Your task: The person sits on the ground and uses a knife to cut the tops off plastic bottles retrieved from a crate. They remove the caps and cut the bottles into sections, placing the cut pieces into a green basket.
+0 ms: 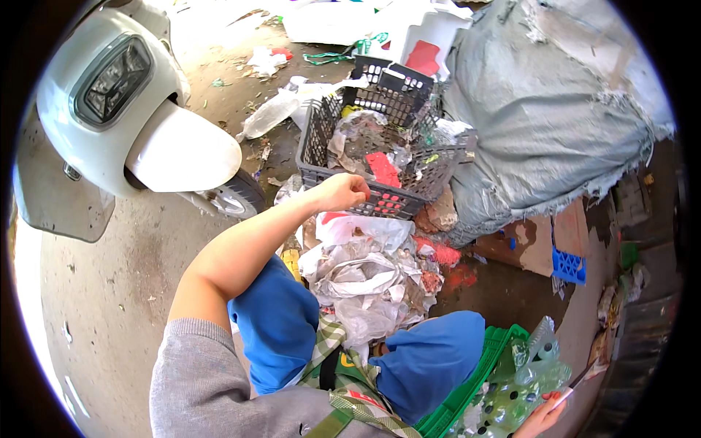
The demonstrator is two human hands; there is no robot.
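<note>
My left hand [343, 192] is over the near rim of a black plastic crate [321, 175], with its fingers curled together. Whatever they may pinch is hidden. Inside the crate lie crumpled clear film [358, 135] and a red scrap [382, 169]. At the lower right, my right hand [542, 417] is closed around a slim white-handled tool [562, 396], whose narrow end points up and right; its exact kind is unclear. Beside that hand is a green crate [482, 365] filled with clear plastic bottles [518, 387]. Between my knees sits a heap of dirty plastic film and bags [365, 281].
A white scooter [186, 150] stands at the left, its front wheel near the black crate. To the right bulges a big grey woven sack [540, 117]. White foam pieces [328, 22] lie at the back, and a blue plastic basket piece [569, 266] lies by flattened cardboard [522, 248].
</note>
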